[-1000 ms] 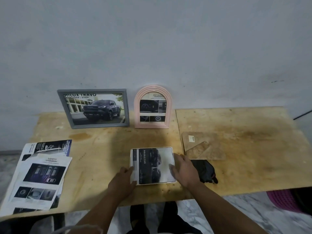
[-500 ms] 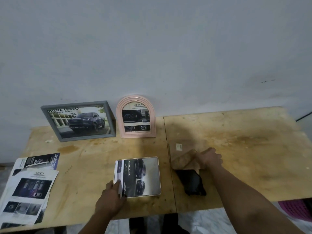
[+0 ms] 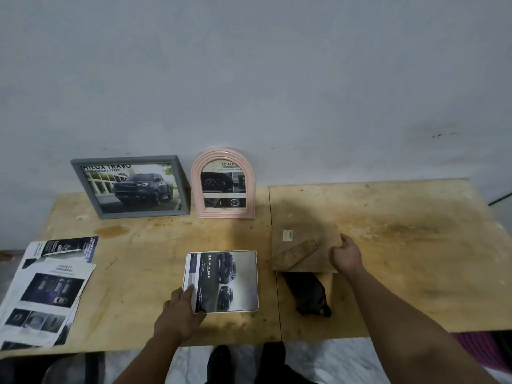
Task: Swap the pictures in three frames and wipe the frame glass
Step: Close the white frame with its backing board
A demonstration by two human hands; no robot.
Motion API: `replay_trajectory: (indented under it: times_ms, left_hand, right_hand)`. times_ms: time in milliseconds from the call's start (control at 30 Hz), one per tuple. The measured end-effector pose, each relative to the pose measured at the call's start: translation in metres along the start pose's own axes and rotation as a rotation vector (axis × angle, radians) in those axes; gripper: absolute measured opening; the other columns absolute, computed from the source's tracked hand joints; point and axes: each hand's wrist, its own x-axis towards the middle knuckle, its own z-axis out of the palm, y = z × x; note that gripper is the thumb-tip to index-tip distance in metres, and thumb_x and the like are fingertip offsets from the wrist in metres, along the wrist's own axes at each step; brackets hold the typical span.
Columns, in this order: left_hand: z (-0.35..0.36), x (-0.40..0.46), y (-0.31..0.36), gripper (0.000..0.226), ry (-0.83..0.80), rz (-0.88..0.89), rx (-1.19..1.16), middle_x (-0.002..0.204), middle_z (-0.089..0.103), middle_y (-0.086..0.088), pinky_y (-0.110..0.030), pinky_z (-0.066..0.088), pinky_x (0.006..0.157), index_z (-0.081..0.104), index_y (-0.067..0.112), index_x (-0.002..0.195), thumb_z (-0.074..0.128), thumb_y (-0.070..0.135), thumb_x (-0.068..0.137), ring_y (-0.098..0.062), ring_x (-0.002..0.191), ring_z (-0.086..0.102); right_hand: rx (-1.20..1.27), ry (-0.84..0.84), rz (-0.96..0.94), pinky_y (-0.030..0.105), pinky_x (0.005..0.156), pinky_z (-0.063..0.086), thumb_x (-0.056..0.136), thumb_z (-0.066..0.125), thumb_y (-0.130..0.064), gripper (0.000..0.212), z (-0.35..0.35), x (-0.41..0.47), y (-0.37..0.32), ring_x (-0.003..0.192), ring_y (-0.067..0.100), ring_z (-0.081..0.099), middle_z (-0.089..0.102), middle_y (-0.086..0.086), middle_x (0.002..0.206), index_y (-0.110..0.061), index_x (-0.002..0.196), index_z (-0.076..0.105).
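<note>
**Brown backing board goes on next: seat it square, keep the print still**

Brown fibreboard with a fold-out stand, the backing board (image 3: 304, 249) lies on the wooden table (image 3: 415, 245) just right of the white frame (image 3: 221, 281), which lies flat near the front edge with a car print showing in it. The right hand (image 3: 345, 254) grips the board's right edge, fingers curled over the far corner. The left hand (image 3: 180, 311) holds the frame's near-left corner, its thumb lying on the print.

By the look of it, the step in hand is closing up this third frame. To do it well:

- Keep the left thumb pressing the print so it cannot slide while the board comes across.
- Lift the board clear of the table instead of dragging it; the black cloth (image 3: 307, 297) lies just in front of it and could catch.
- Lower one edge into the frame first, then let the rest drop, stand side up.
- Check the print sits straight before fastening; I cannot tell from here what clips the frame has.

The grey frame (image 3: 130, 187) and the pink arched frame (image 3: 223, 184) stand against the wall, each with a print in it. Loose brochure pages (image 3: 47, 295) lie at the table's left end. The cloth is within easy reach for wiping the glass afterwards.
</note>
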Motion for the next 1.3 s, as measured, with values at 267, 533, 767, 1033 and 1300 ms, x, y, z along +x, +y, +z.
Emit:
replay_trajectory:
  times_ms: [267, 533, 767, 1033, 1300]
  left_hand:
    - [-0.010, -0.002, -0.029, 0.080, -0.020, 0.078, -0.191, 0.157, 0.036, -0.012, -0.038, 0.045, 0.108, 0.030, 0.015, 0.160, 0.066, 0.041, 0.093, -0.031, 0.136, 0.049]
    - [-0.015, 0.019, -0.053, 0.060, -0.060, 0.176, -0.251, 0.131, 0.055, -0.012, -0.031, 0.041, 0.085, 0.050, 0.017, 0.143, 0.068, 0.041, 0.091, -0.028, 0.125, 0.049]
    - [0.007, 0.057, -0.079, 0.064, -0.138, 0.237, -0.311, 0.103, 0.067, -0.008, -0.034, 0.047, 0.072, 0.069, 0.015, 0.114, 0.058, 0.063, 0.073, -0.028, 0.099, 0.063]
    - [-0.027, 0.023, -0.064, 0.067, -0.123, 0.280, -0.300, 0.109, 0.047, -0.007, -0.027, 0.043, 0.081, 0.064, 0.016, 0.127, 0.059, 0.052, 0.070, -0.025, 0.102, 0.058]
    - [-0.024, 0.021, -0.064, 0.050, -0.074, 0.287, -0.259, 0.125, 0.047, -0.007, -0.033, 0.051, 0.091, 0.059, 0.018, 0.139, 0.068, 0.031, 0.091, -0.025, 0.107, 0.062]
  right_hand:
    - [0.171, -0.009, -0.045, 0.027, 0.067, 0.052, 0.100, 0.047, 0.004, 0.060, 0.032, -0.060, -0.014, 0.102, 0.030, 0.067, 0.061, 0.015, 0.134, -0.018, 0.156, 0.038]
    - [0.021, -0.113, -0.143, 0.016, 0.055, 0.051, 0.104, 0.045, 0.000, 0.054, 0.141, -0.132, -0.003, 0.083, 0.017, 0.067, 0.064, 0.013, 0.130, -0.020, 0.154, 0.039]
    - [-0.033, -0.028, -0.156, 0.031, 0.084, 0.055, 0.102, 0.049, -0.008, 0.056, 0.200, -0.147, 0.017, 0.106, 0.029, 0.068, 0.061, 0.012, 0.139, -0.023, 0.154, 0.038]
    - [-0.584, -0.107, -0.143, 0.040, 0.103, 0.044, 0.091, 0.072, -0.043, 0.095, 0.212, -0.158, 0.013, 0.132, 0.043, 0.048, 0.040, 0.022, 0.150, -0.021, 0.162, 0.013]
    - [-0.853, -0.091, -0.126, 0.051, 0.104, 0.043, 0.089, 0.064, -0.063, 0.099, 0.215, -0.149, 0.022, 0.137, 0.048, 0.037, 0.023, 0.025, 0.155, -0.032, 0.162, 0.003]
